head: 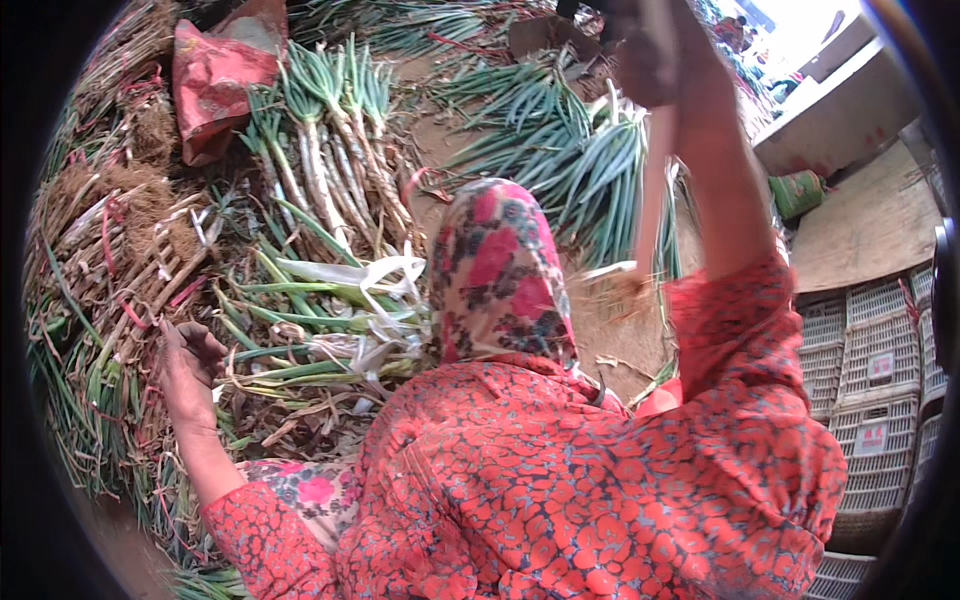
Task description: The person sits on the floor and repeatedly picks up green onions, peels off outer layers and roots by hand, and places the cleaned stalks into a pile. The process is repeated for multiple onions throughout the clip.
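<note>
My right hand [646, 67] is raised at the upper right and blurred by motion. It is shut on a long pale green onion stalk [651, 202], whose brown roots hang down beside my knee. At the left, my left hand [193, 351] has loosely curled fingers, with nothing visible in its grasp. It hovers near tied bundles of unpeeled green onions [142, 277], with roots and dry outer leaves on them. Stripped leaves and white skins [337, 322] lie between that hand and my floral-trousered knee [499, 262]. Ahead are paler, cleaner-looking stalks [330, 161] laid side by side.
A red sack [221, 86] is at the upper left. Green onion tops [592, 172] spread over the ground beyond my knee. To the right are stacked plastic crates [874, 420], a flat board [862, 217], a green bundle [796, 195] and a low wall [840, 101].
</note>
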The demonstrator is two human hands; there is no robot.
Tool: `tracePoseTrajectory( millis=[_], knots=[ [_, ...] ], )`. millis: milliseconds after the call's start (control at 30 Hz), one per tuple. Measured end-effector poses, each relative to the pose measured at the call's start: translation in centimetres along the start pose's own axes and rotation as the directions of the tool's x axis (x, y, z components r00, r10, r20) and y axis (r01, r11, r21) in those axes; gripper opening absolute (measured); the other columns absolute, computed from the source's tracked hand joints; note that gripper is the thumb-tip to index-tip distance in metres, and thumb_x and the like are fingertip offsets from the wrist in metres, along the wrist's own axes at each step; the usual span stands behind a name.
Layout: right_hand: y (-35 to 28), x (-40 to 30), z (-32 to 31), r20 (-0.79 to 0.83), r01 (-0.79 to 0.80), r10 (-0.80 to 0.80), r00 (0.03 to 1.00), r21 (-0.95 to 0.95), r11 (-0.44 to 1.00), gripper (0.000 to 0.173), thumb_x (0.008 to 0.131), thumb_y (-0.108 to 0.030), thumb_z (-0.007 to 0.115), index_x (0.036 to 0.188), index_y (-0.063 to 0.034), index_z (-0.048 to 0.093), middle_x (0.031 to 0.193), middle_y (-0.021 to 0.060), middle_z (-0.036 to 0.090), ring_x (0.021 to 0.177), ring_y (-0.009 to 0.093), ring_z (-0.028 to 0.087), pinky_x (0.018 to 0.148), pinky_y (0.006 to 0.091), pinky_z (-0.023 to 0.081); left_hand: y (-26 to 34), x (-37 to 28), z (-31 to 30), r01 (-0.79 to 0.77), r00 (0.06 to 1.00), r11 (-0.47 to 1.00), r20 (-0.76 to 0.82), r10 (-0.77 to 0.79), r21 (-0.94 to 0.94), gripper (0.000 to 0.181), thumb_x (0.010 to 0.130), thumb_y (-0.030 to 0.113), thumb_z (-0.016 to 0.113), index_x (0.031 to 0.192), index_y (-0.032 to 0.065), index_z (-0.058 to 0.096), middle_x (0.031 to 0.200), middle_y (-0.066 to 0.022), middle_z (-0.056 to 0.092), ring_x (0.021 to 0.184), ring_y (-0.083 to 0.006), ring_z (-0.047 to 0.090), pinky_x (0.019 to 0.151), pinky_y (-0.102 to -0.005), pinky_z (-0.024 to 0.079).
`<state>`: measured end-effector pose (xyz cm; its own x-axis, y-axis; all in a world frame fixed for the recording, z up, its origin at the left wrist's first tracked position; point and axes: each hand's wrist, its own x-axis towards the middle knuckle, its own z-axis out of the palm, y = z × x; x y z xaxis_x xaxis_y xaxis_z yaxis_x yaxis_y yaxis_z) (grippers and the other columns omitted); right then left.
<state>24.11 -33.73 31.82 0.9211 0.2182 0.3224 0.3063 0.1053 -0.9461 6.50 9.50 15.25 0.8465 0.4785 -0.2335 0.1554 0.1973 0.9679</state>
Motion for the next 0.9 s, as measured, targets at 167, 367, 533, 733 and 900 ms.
tracePoseTrajectory(
  millis=[167, 367, 533, 733, 900],
  knots=[
    [-0.5, -7.0, -14.0, -0.434, -0.113, -0.036, 0.900, -0.313, 0.943, 0.041, 0.094, -0.043, 0.036, 0.100, -0.0039, 0.049, 0.059, -0.0020, 0.035, 0.047, 0.008, 0.032, 0.043, 0.0206, 0.027, -0.6, 0.7, 1.1, 0.068, 0.993, 0.960, 0.077, -0.092, 0.270, 0.043, 0.091, 0.049, 0.039, 0.087, 0.0097, 0.053, 0.070, 0.0009, 0.054, 0.062, -0.0095, 0.053, 0.055, -0.0218, 0.040],
    [7.1, -28.8, -28.8, -0.850, -0.659, 0.045, 0.525, -0.372, 0.654, 0.036, 0.089, -0.049, 0.046, 0.079, -0.0143, 0.048, 0.057, -0.0058, 0.039, 0.045, 0.005, 0.036, 0.040, 0.0223, 0.030, -2.5, 2.0, 3.6, 0.118, 0.912, 0.862, 0.289, -0.290, 0.492, 0.036, 0.091, 0.041, 0.046, 0.090, 0.0055, 0.053, 0.073, -0.0026, 0.056, 0.061, -0.0118, 0.056, 0.056, -0.0235, 0.046],
    [14.9, -48.4, -26.1, -0.936, -0.981, 0.302, 0.183, -0.156, 0.111, 0.028, 0.087, -0.031, 0.049, 0.076, -0.0055, 0.054, 0.055, 0.0031, 0.052, 0.044, 0.013, 0.051, 0.039, 0.0281, 0.039, -3.8, 3.0, 3.4, 0.173, 0.899, 0.834, 0.262, -0.351, 0.524, 0.033, 0.091, 0.038, 0.046, 0.092, 0.0052, 0.053, 0.074, -0.0030, 0.057, 0.062, -0.0120, 0.057, 0.054, -0.0227, 0.046],
    [22.4, -54.8, -20.9, -0.680, -0.858, 0.706, 0.197, -0.468, -0.212, 0.024, 0.085, -0.026, 0.049, 0.076, -0.0045, 0.055, 0.057, 0.0056, 0.053, 0.047, 0.016, 0.053, 0.042, 0.0306, 0.040, -4.9, 4.0, 3.8, 0.143, 0.880, 0.783, 0.284, -0.381, 0.606, 0.031, 0.092, 0.033, 0.045, 0.097, 0.0037, 0.053, 0.076, -0.0030, 0.058, 0.065, -0.0108, 0.056, 0.055, -0.0216, 0.045],
    [27.8, -44.2, -19.2, -0.401, -0.667, 0.807, 0.433, -0.745, -0.012, 0.021, 0.083, -0.023, 0.049, 0.077, -0.0037, 0.056, 0.058, 0.0077, 0.054, 0.049, 0.019, 0.054, 0.044, 0.0327, 0.040, -4.0, 2.3, 3.1, 0.046, 0.903, 0.684, 0.262, -0.340, 0.728, 0.031, 0.090, 0.031, 0.047, 0.098, 0.0029, 0.058, 0.081, -0.0049, 0.061, 0.069, -0.0114, 0.057, 0.058, -0.0254, 0.045]
  ],
)
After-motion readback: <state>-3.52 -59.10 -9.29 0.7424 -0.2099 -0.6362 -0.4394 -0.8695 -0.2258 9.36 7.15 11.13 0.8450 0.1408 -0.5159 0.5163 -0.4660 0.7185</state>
